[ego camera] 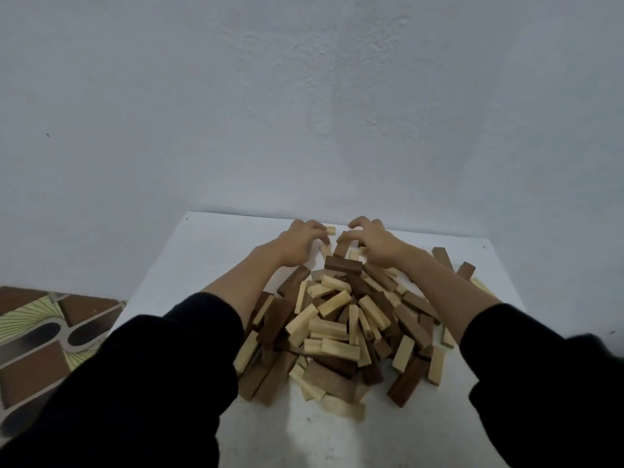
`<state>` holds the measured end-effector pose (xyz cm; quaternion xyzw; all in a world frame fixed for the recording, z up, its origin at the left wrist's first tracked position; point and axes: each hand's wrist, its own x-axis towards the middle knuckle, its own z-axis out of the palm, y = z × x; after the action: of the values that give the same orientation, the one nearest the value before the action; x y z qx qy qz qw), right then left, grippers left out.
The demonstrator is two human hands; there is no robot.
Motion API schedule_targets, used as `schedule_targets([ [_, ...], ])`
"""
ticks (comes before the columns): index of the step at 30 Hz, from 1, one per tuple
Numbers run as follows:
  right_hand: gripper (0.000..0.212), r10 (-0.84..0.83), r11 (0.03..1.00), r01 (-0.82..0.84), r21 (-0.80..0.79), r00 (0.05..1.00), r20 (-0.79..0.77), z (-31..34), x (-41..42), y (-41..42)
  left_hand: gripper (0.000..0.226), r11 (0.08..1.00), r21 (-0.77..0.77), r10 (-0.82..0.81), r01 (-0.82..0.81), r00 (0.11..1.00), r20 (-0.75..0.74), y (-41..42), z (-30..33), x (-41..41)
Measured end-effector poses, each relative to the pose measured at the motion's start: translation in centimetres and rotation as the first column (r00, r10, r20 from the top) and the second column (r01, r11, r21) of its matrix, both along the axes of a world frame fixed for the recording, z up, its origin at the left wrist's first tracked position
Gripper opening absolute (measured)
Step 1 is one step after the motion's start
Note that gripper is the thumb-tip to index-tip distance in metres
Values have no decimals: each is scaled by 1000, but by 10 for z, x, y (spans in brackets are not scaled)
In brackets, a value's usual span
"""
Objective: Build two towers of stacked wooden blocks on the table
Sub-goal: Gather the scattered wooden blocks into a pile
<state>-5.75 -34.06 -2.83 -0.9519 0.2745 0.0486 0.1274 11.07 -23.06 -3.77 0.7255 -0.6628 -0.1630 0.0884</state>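
A loose pile of several light and dark wooden blocks lies heaped on the white table. Both my arms reach over the pile to its far side. My left hand grips a light block, and one end of it sticks out to the right of my fingers. My right hand has its fingers curled down on the upper end of a dark block that leans at the back of the pile. No stacked tower is visible.
A pale wall rises just behind the table's far edge. Stray blocks lie at the right near that edge. Patterned floor tiles show past the table's left edge. Bare table surface lies in front of the pile.
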Motion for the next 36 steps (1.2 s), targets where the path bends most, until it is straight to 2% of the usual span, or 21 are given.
schedule_targets([
  [5,77,-3,999,3,40,1000,-9,-9,7,-16,53,998,4,-61,61,994,91,-16,-10,5],
  [10,62,-16,999,18,49,999,-47,-9,3,-30,41,996,-52,-65,72,990,128,-18,-10,19],
  [13,66,-6,998,12,68,996,-92,-5,1,-34,46,997,-14,-78,80,993,89,-20,-9,23],
  [17,68,-3,1000,5,19,995,-102,-3,-2,-36,54,998,22,-64,63,997,33,-25,-7,24],
  [25,71,-46,999,45,-13,993,-106,-5,-1,-40,42,999,31,27,-25,998,-64,-28,-4,24],
  [28,78,-33,999,34,7,995,-98,-6,-2,-41,51,999,22,51,-49,994,-102,-28,-4,24],
  [32,75,-24,998,28,51,997,-72,-7,-1,-39,74,998,30,53,-50,988,-145,-27,-4,23],
  [36,72,-44,997,47,54,998,-51,-7,0,-38,77,995,21,95,-93,981,-169,-25,-5,20],
])
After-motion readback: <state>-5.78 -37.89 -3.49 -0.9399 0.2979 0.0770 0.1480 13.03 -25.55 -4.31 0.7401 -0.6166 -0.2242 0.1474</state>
